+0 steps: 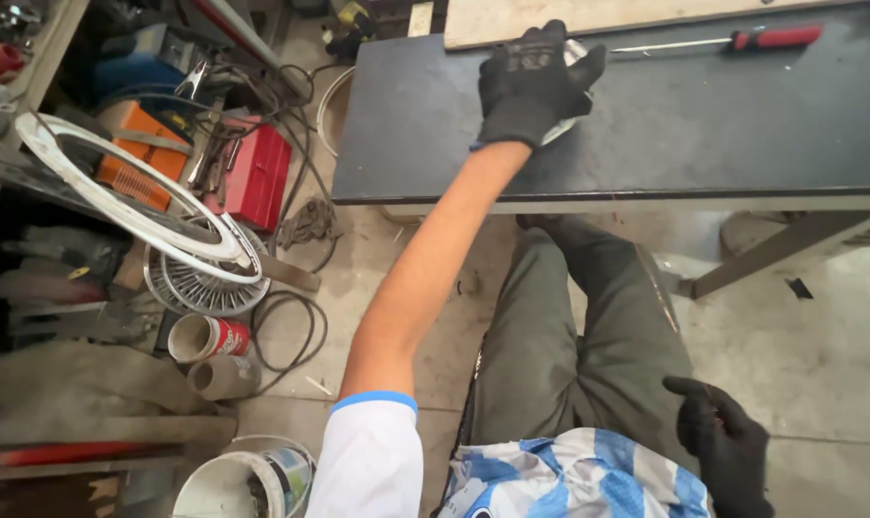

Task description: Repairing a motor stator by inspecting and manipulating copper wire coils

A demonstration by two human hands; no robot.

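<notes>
On the dark flat worktop [703, 134], near its far edge, the left hand [531, 86] in a black work glove presses down on a shiny round metal piece [577, 56], fingers [588, 69] curled over its rim and mostly covering it. Judged by its sheen and thin edge, the piece is probably stiff, light and slippery, best gripped at the rim. The right hand [727, 446], also gloved, rests loosely closed and empty beside the thigh; a red-handled screwdriver [732, 40] lies just beyond.
</notes>
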